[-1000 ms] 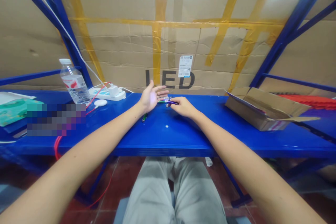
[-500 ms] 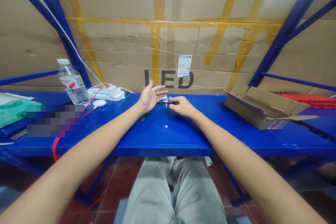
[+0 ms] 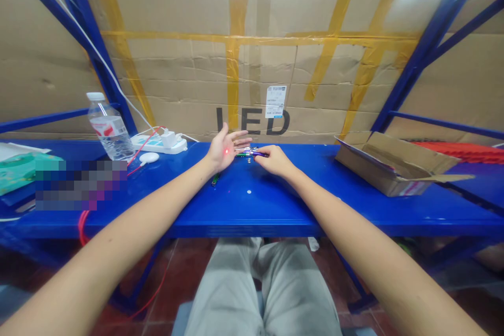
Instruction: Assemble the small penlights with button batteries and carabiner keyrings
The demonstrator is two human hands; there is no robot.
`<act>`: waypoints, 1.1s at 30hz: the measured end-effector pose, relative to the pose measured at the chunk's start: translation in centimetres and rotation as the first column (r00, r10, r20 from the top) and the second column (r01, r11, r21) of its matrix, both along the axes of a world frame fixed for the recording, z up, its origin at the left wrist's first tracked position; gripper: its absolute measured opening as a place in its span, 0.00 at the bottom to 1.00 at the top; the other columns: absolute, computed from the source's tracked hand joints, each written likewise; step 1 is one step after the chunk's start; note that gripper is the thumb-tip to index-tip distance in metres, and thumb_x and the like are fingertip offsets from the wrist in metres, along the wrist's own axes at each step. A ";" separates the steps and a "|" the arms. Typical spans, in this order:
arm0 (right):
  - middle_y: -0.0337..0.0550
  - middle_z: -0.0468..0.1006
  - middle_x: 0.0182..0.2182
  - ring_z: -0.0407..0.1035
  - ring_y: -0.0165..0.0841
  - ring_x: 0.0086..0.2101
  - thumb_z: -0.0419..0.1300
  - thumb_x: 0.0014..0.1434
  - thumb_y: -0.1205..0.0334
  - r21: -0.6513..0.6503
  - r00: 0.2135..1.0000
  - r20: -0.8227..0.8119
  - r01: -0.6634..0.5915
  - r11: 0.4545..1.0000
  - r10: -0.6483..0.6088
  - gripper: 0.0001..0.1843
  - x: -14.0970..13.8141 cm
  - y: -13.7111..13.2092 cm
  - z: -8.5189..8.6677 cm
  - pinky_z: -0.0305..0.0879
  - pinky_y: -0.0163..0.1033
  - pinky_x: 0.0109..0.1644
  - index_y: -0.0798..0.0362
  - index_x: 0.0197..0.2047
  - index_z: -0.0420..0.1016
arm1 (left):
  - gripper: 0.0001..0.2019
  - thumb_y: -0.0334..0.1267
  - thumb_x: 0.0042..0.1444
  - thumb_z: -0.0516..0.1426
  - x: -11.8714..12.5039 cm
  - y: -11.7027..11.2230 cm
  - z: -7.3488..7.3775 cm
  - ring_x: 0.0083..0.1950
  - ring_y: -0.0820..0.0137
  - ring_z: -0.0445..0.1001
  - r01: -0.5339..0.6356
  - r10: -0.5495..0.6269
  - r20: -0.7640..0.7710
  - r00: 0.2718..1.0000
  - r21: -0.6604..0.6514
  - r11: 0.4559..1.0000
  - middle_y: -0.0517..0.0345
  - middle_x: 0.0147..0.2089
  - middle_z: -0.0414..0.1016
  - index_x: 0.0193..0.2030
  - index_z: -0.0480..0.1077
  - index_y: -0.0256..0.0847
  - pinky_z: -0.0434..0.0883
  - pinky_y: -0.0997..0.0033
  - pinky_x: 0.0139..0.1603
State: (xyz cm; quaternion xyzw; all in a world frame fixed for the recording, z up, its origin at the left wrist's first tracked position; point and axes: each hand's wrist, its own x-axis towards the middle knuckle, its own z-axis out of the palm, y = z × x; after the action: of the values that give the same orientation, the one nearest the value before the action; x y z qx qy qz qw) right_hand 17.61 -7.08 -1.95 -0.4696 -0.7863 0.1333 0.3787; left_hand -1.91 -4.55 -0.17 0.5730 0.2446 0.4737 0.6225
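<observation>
My left hand (image 3: 225, 149) is held up with the palm open and the fingers apart, just above the blue shelf (image 3: 252, 205). A red dot of light glows on its palm. My right hand (image 3: 274, 159) is closed on a small purple pen-like pointer (image 3: 255, 154) aimed at the left palm. Several similar small pens lie bunched between the hands (image 3: 247, 150). A green pen (image 3: 215, 179) lies on the shelf under my left wrist.
A water bottle (image 3: 111, 128), a white power strip (image 3: 159, 142) with a plugged charger and a red cable stand at the left. An open cardboard box (image 3: 394, 163) sits at the right. A taped cardboard wall (image 3: 252, 63) closes the back.
A red light spot has appeared on my left palm. Both hands stay in nearly the same place.
</observation>
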 end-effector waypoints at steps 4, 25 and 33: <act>0.38 0.74 0.21 0.61 0.29 0.26 0.57 0.51 0.62 0.002 1.000 0.003 -0.005 1.000 0.005 0.12 0.0 0.0 0.0 0.52 0.35 0.31 0.57 0.28 0.81 | 0.44 0.73 0.55 0.43 -0.1 -0.1 0.1 0.65 0.49 0.67 0.011 -0.011 0.008 1.000 -0.002 1.000 0.40 0.56 0.76 0.61 0.70 0.38 0.67 0.52 0.59; 0.37 0.73 0.24 0.63 0.31 0.28 0.56 0.48 0.63 -0.039 0.999 -0.041 -0.005 0.999 0.003 0.06 -0.1 0.2 -0.2 0.55 0.35 0.33 0.55 0.29 0.72 | 0.21 0.54 0.52 0.63 0.3 0.2 -0.5 0.48 0.57 0.76 -0.172 0.240 -0.215 0.947 0.292 0.941 0.46 0.43 0.80 0.44 0.76 0.38 0.69 0.54 0.53; 0.38 0.76 0.29 0.66 0.31 0.29 0.57 0.46 0.66 -0.174 0.979 -0.184 -0.119 0.978 0.086 0.13 -0.2 0.3 -0.5 0.61 0.35 0.34 0.54 0.38 0.67 | 0.12 0.42 0.49 0.65 0.4 0.0 -1.2 0.36 0.63 0.76 0.061 0.162 -0.421 0.893 0.470 0.881 0.52 0.35 0.80 0.39 0.78 0.39 0.72 0.56 0.44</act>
State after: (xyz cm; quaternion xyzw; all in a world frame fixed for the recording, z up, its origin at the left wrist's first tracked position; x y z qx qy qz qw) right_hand 17.44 -6.73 -2.46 -0.4477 -0.7575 0.2655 0.3940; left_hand -1.55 -4.52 -1.37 0.7934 0.2739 0.3904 0.3783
